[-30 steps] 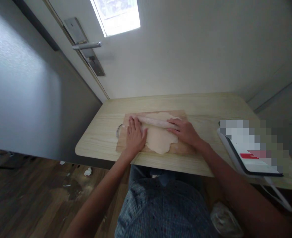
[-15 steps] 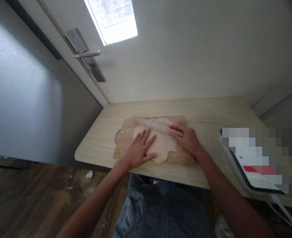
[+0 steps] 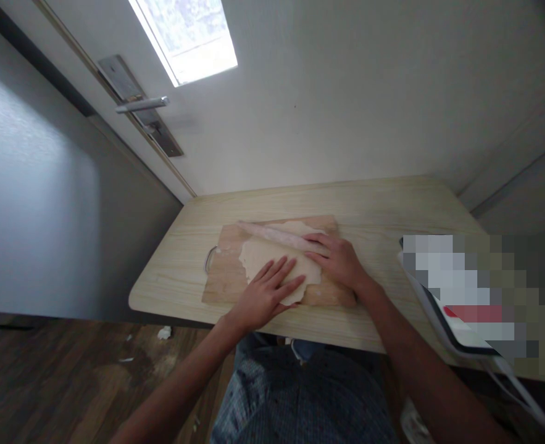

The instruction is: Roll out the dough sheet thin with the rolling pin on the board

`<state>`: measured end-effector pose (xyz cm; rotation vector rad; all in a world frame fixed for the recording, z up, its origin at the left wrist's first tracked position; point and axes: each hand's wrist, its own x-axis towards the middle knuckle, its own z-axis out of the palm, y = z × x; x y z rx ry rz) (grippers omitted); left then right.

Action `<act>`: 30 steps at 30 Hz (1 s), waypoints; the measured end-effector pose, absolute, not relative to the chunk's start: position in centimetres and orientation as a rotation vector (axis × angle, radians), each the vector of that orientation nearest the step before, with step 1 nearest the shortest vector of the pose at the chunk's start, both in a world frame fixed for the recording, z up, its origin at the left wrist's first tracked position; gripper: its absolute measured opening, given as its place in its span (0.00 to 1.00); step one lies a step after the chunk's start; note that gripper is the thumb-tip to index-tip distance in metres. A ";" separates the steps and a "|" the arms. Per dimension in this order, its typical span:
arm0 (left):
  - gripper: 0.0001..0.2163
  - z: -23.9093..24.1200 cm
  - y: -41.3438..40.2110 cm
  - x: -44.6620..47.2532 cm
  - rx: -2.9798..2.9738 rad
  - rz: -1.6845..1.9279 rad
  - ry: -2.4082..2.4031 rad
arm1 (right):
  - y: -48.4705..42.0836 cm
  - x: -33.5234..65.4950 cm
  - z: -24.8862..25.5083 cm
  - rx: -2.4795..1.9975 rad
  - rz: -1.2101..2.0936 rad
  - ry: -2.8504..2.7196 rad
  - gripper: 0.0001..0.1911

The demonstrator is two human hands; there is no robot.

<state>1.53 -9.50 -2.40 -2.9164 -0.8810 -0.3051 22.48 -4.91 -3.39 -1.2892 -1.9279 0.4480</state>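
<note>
A thin, pale sheet of dough (image 3: pixel 265 256) with a ragged edge lies on a wooden cutting board (image 3: pixel 223 280). Across the far part of the dough rests a floured rolling pin (image 3: pixel 272 234), slanting down to the right. My right hand (image 3: pixel 334 254) grips the pin's right end, fingers over it. My left hand (image 3: pixel 270 293) lies on the near part of the dough, fingers stretched and slightly spread, palm down. Part of the dough's near edge is hidden under this hand.
The board lies on a light wood-grain table (image 3: pixel 374 209) against a white door with a metal handle (image 3: pixel 142 105). A metal ring (image 3: pixel 210 259) sits at the board's left end. On the right stands a partly blurred-out device (image 3: pixel 471 336) with a cable. White scraps (image 3: pixel 164 333) lie on the floor.
My left hand has shifted right and nearer on the dough, toward its near edge. My right hand stays on the rolling pin. The whole view has shifted slightly.
</note>
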 end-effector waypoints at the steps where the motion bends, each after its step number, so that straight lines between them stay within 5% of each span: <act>1: 0.21 -2.4 -9.5 1.6 -2.908 -0.366 -0.844 | -4.9 22.5 -3.4 -1.290 0.448 -1.929 0.13; 4: 0.12 -2.5 -9.8 1.9 -2.835 -0.572 -0.734 | -4.8 22.5 -3.4 -1.284 0.450 -1.932 0.13; 13: 0.06 -2.6 -10.1 3.8 -2.710 -0.832 -0.699 | -4.9 22.5 -3.1 -1.287 0.490 -1.937 0.13; 30: 0.05 -2.8 -10.0 4.1 -2.772 -0.947 -0.816 | -4.9 22.4 -2.9 -1.312 0.480 -1.945 0.14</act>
